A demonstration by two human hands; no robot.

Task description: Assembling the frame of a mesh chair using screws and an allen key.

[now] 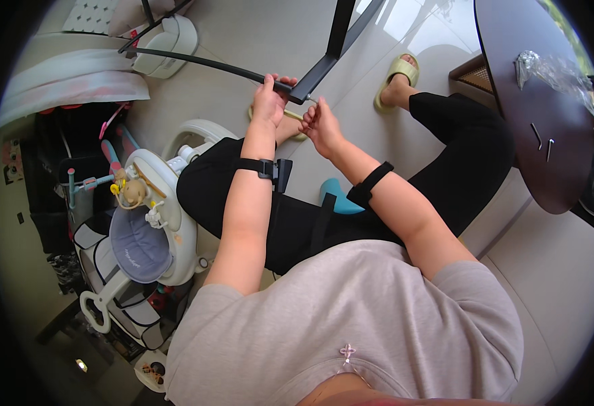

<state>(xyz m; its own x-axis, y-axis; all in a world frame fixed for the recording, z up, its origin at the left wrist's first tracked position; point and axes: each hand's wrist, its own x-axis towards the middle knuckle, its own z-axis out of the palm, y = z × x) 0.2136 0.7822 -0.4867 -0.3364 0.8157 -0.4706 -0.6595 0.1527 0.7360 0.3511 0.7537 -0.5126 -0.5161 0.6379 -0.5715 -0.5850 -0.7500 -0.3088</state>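
The left hand [270, 105] is curled around one bar of a black metal frame [314, 76], just short of its corner. The right hand [322, 128] is pinching a thin metal shaft [311, 99] between its fingertips; whether this is a key or a bolt is too small to tell.

Governing relation: the frame corner lies just ahead and to the left of the right fingertips. The short shaft runs roughly sideways from those fingertips to the corner, and the right hand is the nearer to that joint. From the left hand, the curved bar extends away to the left; beyond the corner, the frame's other part runs forward and to the right.

Surface: the frame is held above a pale tiled floor [243, 27]. Well to the right of the right hand stands a dark brown tabletop [560, 176], bearing two bent metal keys [550, 150] and crumpled clear plastic wrap [554, 74].

Room: a baby walker [141, 243] with a grey seat stands behind and left of the left hand; a white tub [168, 51] sits ahead and left of it.
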